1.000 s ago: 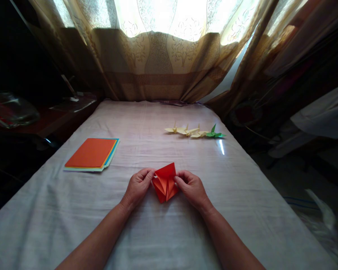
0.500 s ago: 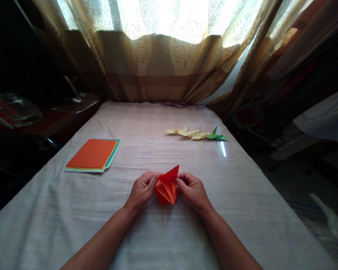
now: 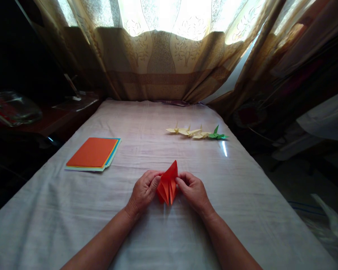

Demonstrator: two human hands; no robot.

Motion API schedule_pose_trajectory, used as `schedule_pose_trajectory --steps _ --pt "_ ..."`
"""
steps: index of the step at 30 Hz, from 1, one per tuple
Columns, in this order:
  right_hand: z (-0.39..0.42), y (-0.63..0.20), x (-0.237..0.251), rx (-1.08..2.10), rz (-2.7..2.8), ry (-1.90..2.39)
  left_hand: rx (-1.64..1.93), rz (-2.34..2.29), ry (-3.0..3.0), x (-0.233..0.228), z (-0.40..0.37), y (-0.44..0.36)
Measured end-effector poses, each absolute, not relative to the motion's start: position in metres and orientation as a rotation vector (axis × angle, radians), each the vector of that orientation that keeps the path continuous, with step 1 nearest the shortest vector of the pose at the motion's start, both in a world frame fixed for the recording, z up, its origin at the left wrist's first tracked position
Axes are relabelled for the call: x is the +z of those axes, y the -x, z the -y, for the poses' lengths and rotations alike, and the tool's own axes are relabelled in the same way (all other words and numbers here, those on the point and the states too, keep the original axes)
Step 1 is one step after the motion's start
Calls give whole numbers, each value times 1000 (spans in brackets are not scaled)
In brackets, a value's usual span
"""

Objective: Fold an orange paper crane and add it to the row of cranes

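Note:
A partly folded piece of red-orange origami paper is held between my two hands, low in the middle of the view. Its tip points up and away, and its pleated folds fan toward me. My left hand pinches the left edge, thumb on top. On the opposite edge, my right hand grips with thumb and bent fingers. The fingertips behind the paper are partly hidden.
A stack of coloured paper sheets, orange on top, lies to the left on the white bedsheet. Several cream paper cranes and a green paper crane form a row at the back right. A patterned curtain hangs behind.
The red-orange paper has narrowed between my hands, its side flaps drawn closer together and its tip shifted slightly left. Both hands keep their hold.

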State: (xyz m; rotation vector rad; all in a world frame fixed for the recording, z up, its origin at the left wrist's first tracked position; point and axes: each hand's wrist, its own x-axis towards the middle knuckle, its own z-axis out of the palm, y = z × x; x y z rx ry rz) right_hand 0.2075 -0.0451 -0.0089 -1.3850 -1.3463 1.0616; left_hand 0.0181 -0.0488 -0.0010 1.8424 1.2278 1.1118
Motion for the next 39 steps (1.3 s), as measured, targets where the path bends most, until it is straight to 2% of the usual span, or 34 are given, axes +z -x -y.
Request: schedule_pose_trajectory --steps 4,11,15,31,39 --pt "46 -208 -13 1023 1378 1377 1093 -1271 -1946 2 52 -17" --pt "43 -207 -8 748 1599 1329 1149 -1351 -1965 0 49 -16" --pt "35 -208 -1 780 1635 1180 1089 -1321 -1968 2 50 -15" --pt "12 -207 23 956 1628 1063 1008 -1313 -1992 4 52 -9" --pt "5 -209 39 965 1814 1023 861 -1193 -2031 7 49 0"
